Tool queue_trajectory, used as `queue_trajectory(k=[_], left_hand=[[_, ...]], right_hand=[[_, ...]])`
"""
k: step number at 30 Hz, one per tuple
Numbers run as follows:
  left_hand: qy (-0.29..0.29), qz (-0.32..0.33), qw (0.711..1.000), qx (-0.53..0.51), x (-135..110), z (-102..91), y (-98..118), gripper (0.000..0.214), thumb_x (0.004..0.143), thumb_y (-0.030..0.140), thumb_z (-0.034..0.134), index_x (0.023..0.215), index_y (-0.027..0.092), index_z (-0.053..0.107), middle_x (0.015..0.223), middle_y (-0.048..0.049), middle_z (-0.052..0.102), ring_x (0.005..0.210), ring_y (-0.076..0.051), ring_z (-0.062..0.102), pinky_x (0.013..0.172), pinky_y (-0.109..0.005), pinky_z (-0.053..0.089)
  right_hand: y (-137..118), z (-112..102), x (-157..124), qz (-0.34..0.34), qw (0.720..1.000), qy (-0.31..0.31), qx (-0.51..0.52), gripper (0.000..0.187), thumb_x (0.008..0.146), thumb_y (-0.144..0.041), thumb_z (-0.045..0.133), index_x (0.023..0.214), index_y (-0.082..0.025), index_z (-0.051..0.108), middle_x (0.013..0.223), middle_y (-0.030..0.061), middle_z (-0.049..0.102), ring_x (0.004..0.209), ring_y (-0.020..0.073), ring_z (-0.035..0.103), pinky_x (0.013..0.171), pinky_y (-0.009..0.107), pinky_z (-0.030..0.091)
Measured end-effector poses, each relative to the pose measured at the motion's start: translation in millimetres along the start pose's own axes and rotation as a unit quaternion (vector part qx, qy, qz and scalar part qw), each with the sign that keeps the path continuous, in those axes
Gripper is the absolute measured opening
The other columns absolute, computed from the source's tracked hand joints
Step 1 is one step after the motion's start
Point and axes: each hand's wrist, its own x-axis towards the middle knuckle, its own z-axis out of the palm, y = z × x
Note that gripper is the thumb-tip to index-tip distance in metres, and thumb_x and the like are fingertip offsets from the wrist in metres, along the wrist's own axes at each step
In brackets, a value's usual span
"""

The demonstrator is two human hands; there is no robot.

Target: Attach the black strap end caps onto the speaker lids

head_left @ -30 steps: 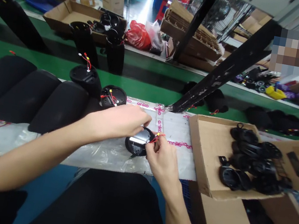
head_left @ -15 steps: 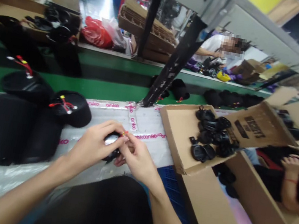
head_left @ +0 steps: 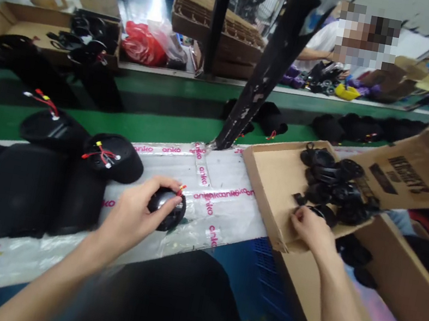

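Note:
My left hand (head_left: 134,213) grips a small round black part (head_left: 168,209) with red and yellow wires on the clear plastic sheet (head_left: 210,204) covering the bench. My right hand (head_left: 310,227) reaches into a shallow cardboard box (head_left: 272,187) on the right, fingers closed on one of several black round parts (head_left: 335,184) lying there. Black cylinder bodies (head_left: 19,187) lie in a row at the left, two of them with red wired ends (head_left: 101,154) facing up.
A green conveyor (head_left: 162,129) runs behind the bench, crossed by a slanted black post (head_left: 268,65). Another person sits across the line at the back right. Cardboard boxes and a red bag (head_left: 141,45) stand beyond. A large open carton (head_left: 382,290) is at my right.
My right hand has let go of the wired part and moved right into the cardboard box. My left hand keeps hold of the part. The view has swung right.

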Motion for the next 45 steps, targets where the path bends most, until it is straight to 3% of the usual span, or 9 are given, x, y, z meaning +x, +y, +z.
queue_trajectory(k=[5, 9, 13, 19, 27, 30, 32, 38, 45], left_hand=[[0.046, 0.021, 0.998, -0.026, -8, 10.3, 8, 0.008, 0.102, 0.022, 0.070, 0.109, 0.023, 0.067, 0.109, -0.0046, 0.083, 0.110, -0.023, 0.082, 0.109, -0.042, 0.063], [0.074, -0.001, 0.995, -0.068, -12, 10.8, 6, 0.005, 0.101, 0.019, 0.070, 0.105, 0.022, 0.067, 0.107, -0.0048, 0.082, 0.106, -0.021, 0.081, 0.097, -0.036, 0.065], [0.100, 0.029, 0.990, -0.100, -12, 11.8, -2, 0.014, 0.095, 0.021, 0.081, 0.099, 0.022, 0.068, 0.099, -0.0038, 0.079, 0.097, -0.020, 0.080, 0.089, -0.033, 0.065], [0.078, 0.087, 0.992, -0.050, -12, 19.1, 5, 0.009, 0.098, 0.021, 0.079, 0.104, 0.022, 0.072, 0.099, -0.0031, 0.085, 0.091, -0.020, 0.082, 0.106, -0.045, 0.060], [0.110, 0.119, 0.986, -0.040, -15, 25.1, 10, 0.011, 0.100, 0.014, 0.076, 0.104, 0.024, 0.075, 0.094, 0.0004, 0.085, 0.091, -0.019, 0.081, 0.093, -0.040, 0.056], [0.115, 0.118, 0.985, -0.045, -14, 27.2, 10, 0.011, 0.099, 0.015, 0.078, 0.103, 0.024, 0.076, 0.090, 0.0008, 0.084, 0.088, -0.020, 0.080, 0.091, -0.040, 0.057], [0.111, 0.104, 0.987, -0.055, -13, 26.6, 11, 0.010, 0.097, 0.016, 0.079, 0.101, 0.025, 0.076, 0.089, 0.0006, 0.083, 0.087, -0.020, 0.079, 0.090, -0.040, 0.057], [0.106, 0.085, 0.989, -0.062, -11, 24.8, 15, 0.009, 0.095, 0.015, 0.080, 0.096, 0.023, 0.076, 0.087, -0.0005, 0.081, 0.084, -0.019, 0.077, 0.088, -0.040, 0.057], [0.129, 0.144, 0.981, -0.038, -9, 28.1, 11, 0.011, 0.094, 0.011, 0.079, 0.098, 0.021, 0.076, 0.085, -0.0006, 0.081, 0.081, -0.018, 0.076, 0.085, -0.037, 0.056]], right_hand=[[19, 10, 8, 0.014, 0.998, 0.019, -0.057, 0.036, 0.084, -0.033, 0.078, 0.061, -0.033, 0.050, 0.045, -0.0036, 0.038, 0.037, 0.0184, 0.035, 0.051, 0.039, 0.027], [11, -7, 9, -0.044, 0.997, -0.002, -0.059, 0.029, 0.082, -0.026, 0.075, 0.060, -0.031, 0.057, 0.051, 0.0048, 0.057, 0.040, 0.0217, 0.049, 0.049, 0.038, 0.033], [-46, -4, -12, -0.191, 0.981, -0.019, 0.003, 0.014, 0.096, -0.040, 0.069, 0.095, -0.028, 0.075, 0.078, 0.0070, 0.075, 0.065, 0.0265, 0.072, 0.061, 0.038, 0.052], [-134, 72, -34, -0.401, 0.902, -0.156, 0.029, 0.029, 0.099, -0.010, 0.050, 0.109, -0.022, 0.074, 0.106, 0.0134, 0.075, 0.097, 0.0282, 0.075, 0.087, 0.045, 0.064], [-164, 80, -52, -0.310, 0.937, -0.155, 0.041, 0.070, 0.089, -0.035, 0.074, 0.153, -0.022, 0.050, 0.151, 0.0219, 0.053, 0.142, 0.0432, 0.057, 0.108, 0.062, 0.058], [-173, 90, -49, -0.300, 0.924, -0.220, 0.094, 0.071, 0.088, -0.038, 0.075, 0.155, -0.025, 0.054, 0.150, 0.0202, 0.057, 0.140, 0.0422, 0.058, 0.111, 0.064, 0.054], [-173, 90, -42, -0.286, 0.887, -0.285, 0.225, 0.068, 0.088, -0.039, 0.074, 0.152, -0.025, 0.056, 0.146, 0.0169, 0.063, 0.135, 0.0363, 0.064, 0.114, 0.056, 0.054], [-176, 63, -46, -0.169, 0.682, -0.352, 0.619, 0.087, 0.086, -0.073, 0.058, 0.156, -0.021, 0.051, 0.139, 0.0215, 0.072, 0.116, 0.0426, 0.076, 0.090, 0.057, 0.064], [-185, 66, -62, -0.271, 0.742, -0.199, 0.580, 0.087, 0.082, -0.067, 0.078, 0.158, -0.032, 0.051, 0.161, 0.0106, 0.061, 0.150, 0.0411, 0.058, 0.126, 0.060, 0.047]])
